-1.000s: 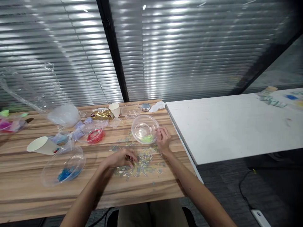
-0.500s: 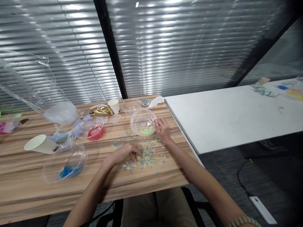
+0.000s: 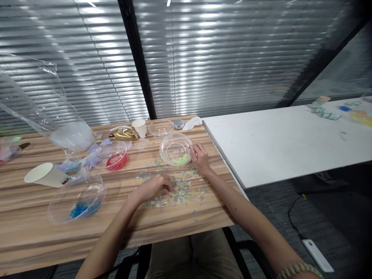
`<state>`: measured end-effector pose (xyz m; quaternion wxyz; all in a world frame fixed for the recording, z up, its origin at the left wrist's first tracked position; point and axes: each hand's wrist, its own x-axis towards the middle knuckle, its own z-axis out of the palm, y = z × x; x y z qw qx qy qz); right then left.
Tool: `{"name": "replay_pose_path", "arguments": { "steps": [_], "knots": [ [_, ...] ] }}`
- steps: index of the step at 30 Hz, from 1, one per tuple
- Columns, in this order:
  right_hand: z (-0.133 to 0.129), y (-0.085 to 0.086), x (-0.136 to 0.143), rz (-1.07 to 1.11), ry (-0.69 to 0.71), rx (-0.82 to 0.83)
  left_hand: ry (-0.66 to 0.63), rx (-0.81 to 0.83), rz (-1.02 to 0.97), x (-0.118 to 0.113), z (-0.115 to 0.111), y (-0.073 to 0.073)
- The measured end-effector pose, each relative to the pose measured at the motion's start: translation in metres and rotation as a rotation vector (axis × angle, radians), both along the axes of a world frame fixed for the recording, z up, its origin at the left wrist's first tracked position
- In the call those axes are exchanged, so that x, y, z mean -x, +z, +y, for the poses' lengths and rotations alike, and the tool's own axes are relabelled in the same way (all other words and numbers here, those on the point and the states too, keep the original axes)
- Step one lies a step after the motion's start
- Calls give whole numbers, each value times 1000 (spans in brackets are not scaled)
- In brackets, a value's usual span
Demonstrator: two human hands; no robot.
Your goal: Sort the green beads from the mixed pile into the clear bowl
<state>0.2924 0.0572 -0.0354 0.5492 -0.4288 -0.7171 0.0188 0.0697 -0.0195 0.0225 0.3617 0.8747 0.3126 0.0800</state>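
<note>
Many small clear, yellow and bluish tube beads (image 3: 181, 193) lie spread on the wooden table (image 3: 122, 226). My left hand (image 3: 158, 186) is down among them at the left of the spread, fingers bent together in a pinch; what is between the fingertips is too small to name. My right hand (image 3: 199, 157) grips the right rim of a clear round bowl (image 3: 176, 149), with yellow-green beads (image 3: 180, 159) at its bottom. A bowl with blue beads (image 3: 83, 209) and one with red beads (image 3: 116, 161) stand to the left.
Paper cup (image 3: 48, 175) tipped over at left, another cup (image 3: 140, 128) upright at the back. Gold packet (image 3: 124, 133), clear bowl (image 3: 161, 128), round tin (image 3: 178, 124), tissue (image 3: 192, 123) and large plastic bag (image 3: 72, 135) lie behind. White table (image 3: 276, 143) adjoins on the right.
The fingers of my left hand have drawn closer together among the beads. My right hand stays on the bowl's rim. The view has shifted slightly.
</note>
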Motion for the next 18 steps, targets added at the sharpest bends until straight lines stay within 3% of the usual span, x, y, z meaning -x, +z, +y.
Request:
{"name": "replay_pose_path", "arguments": {
  "steps": [18],
  "knots": [
    [0, 1, 0, 12, 20, -30, -58, -148, 44, -6, -1, -3]
  ]
}}
